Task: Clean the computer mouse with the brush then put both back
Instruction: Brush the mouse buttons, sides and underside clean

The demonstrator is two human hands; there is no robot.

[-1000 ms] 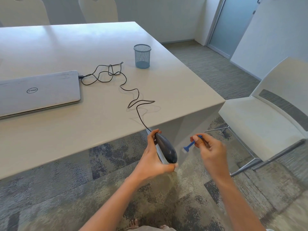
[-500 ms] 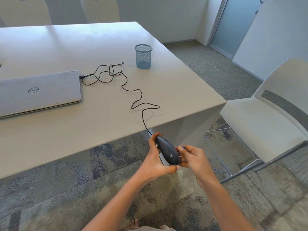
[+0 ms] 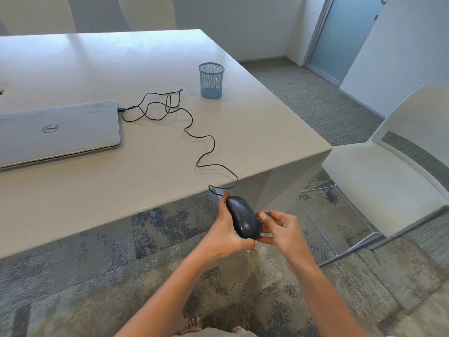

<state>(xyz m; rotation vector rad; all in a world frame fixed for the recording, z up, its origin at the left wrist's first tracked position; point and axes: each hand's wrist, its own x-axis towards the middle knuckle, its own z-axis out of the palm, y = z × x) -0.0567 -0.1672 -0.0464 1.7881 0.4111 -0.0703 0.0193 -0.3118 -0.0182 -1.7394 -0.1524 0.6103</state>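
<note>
A dark grey wired computer mouse (image 3: pixel 243 220) is held in the air just off the table's front edge, over the carpet. My left hand (image 3: pixel 224 233) grips it from the left side and below. My right hand (image 3: pixel 279 229) is closed on a small blue brush (image 3: pixel 266 213), pressed against the mouse's right side. Only a bit of the blue handle shows between my fingers; the bristles are hidden behind the mouse. The mouse's black cable (image 3: pixel 194 135) snakes across the table to the laptop.
A closed grey laptop (image 3: pixel 58 132) lies at the left on the white table (image 3: pixel 145 59). A blue mesh pen cup (image 3: pixel 211 80) stands near the table's right edge. A white chair (image 3: pixel 388 171) is on the right, and two more chairs (image 3: pixel 145 12) stand behind the table.
My right hand came in from the right with the brush and now touches the mouse's side. My left hand has lifted the mouse slightly toward the table edge.
</note>
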